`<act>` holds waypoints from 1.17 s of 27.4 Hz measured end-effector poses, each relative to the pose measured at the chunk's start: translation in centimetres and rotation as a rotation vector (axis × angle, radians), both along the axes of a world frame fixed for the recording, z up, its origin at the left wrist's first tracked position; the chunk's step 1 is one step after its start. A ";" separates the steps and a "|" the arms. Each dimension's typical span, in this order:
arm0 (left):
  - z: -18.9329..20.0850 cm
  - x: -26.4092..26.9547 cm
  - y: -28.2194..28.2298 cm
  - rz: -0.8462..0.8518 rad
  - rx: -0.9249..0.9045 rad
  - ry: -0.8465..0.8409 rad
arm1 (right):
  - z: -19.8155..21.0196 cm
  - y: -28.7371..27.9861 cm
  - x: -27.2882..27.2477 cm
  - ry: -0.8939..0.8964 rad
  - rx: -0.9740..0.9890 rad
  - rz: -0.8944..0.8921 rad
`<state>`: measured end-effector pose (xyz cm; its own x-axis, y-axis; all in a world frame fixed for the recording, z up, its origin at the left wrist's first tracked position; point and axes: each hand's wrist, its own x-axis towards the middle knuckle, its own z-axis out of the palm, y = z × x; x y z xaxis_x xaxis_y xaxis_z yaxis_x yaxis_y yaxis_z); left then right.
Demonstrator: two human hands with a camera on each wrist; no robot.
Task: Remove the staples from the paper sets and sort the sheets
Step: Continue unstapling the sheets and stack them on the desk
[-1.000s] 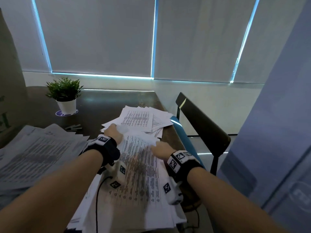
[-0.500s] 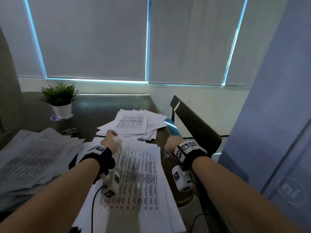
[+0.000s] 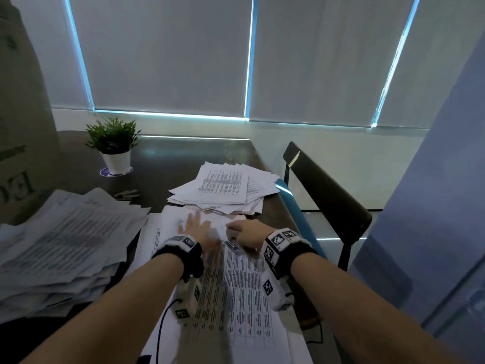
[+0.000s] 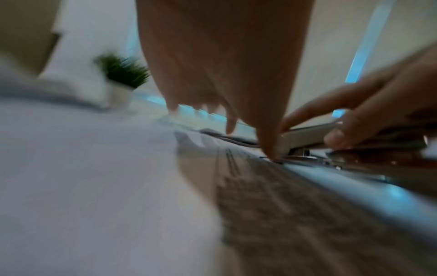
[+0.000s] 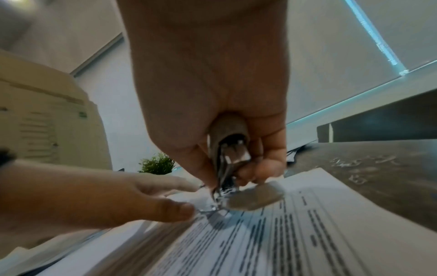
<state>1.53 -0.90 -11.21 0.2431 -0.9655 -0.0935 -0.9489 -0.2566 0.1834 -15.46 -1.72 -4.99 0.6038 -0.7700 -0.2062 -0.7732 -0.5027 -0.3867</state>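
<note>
A stapled paper set (image 3: pixel 236 287) with printed tables lies in front of me on the dark table (image 3: pixel 183 158). My left hand (image 3: pixel 194 224) lies flat on its top edge, fingers straight and spread, thumb (image 5: pixel 175 209) pressing beside the corner. My right hand (image 3: pixel 236 232) grips a metal staple remover (image 5: pixel 227 158), whose jaws touch the paper's top corner right next to that thumb. The left wrist view, blurred, shows the staple remover (image 4: pixel 307 138) at my left thumb tip (image 4: pixel 269 149). The staple itself is too small to make out.
A loose pile of sheets (image 3: pixel 225 187) lies just beyond my hands. A thick stack of papers (image 3: pixel 65 232) fills the left. A potted plant (image 3: pixel 112 145), a cardboard box (image 3: pixel 21 127) and a dark chair (image 3: pixel 325 190) at the right edge surround the table.
My right hand came back from the table's right edge to the paper's top corner, now with the staple remover in it. My left hand has flattened beside that corner.
</note>
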 end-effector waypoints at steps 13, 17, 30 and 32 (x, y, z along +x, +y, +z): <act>-1.4 -0.2 -0.5 -0.150 0.309 -0.233 | -3.4 -0.8 2.1 0.101 -0.171 0.019; -2.0 -0.2 -0.9 -0.130 0.319 -0.204 | -4.4 -1.7 3.0 0.179 -0.246 0.017; -2.1 -0.2 -1.9 -0.112 0.361 -0.257 | -4.4 -6.5 1.2 -0.160 0.132 0.023; -2.2 -0.2 -1.9 -0.108 0.358 -0.246 | -4.6 -6.9 0.9 -0.227 0.183 0.024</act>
<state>1.35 -2.81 -13.40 0.1993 -0.9037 -0.3788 -0.9781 -0.1596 -0.1338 -14.53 -8.60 -9.59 0.6683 -0.7171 -0.1979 -0.6450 -0.4261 -0.6343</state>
